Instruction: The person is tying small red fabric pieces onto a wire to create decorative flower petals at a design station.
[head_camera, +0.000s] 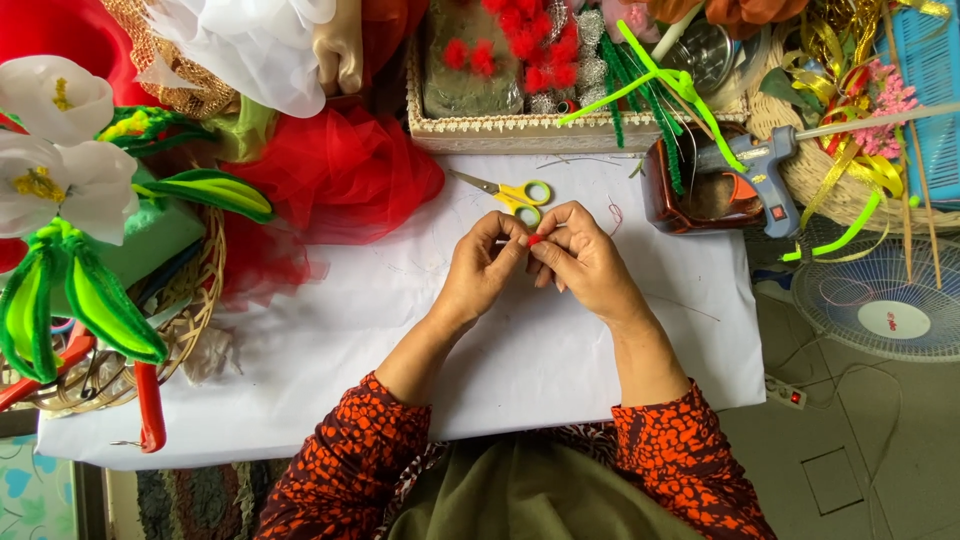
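In the head view, the left hand (487, 262) and the right hand (578, 258) meet above the middle of the white paper-covered table (330, 350). Both are curled nearly closed, their fingertips pinched together on a small red fuzzy piece (534, 240) that sits right between them; most of it is hidden by the fingers, so its full shape cannot be told. A thin pale stem seems to run from it under the left fingers.

Just beyond the hands lies a pair of small scissors with yellow handles (512, 193), blades pointing left, apart from the fingers. Further back stands a shallow cream woven tray (520, 130) holding red pompoms (520, 45) and silvery trim. To the right of it a grey hot glue gun (765, 165) rests on a brown glossy container (700, 195), with green pipe cleaners (650, 85) crossing above.

On the left, a bunch of red netting fabric (335, 175) spills onto the table, near white artificial flowers (55, 140) with green fuzzy leaves (70, 300). On the floor at right lies a white fan grille (880, 300).
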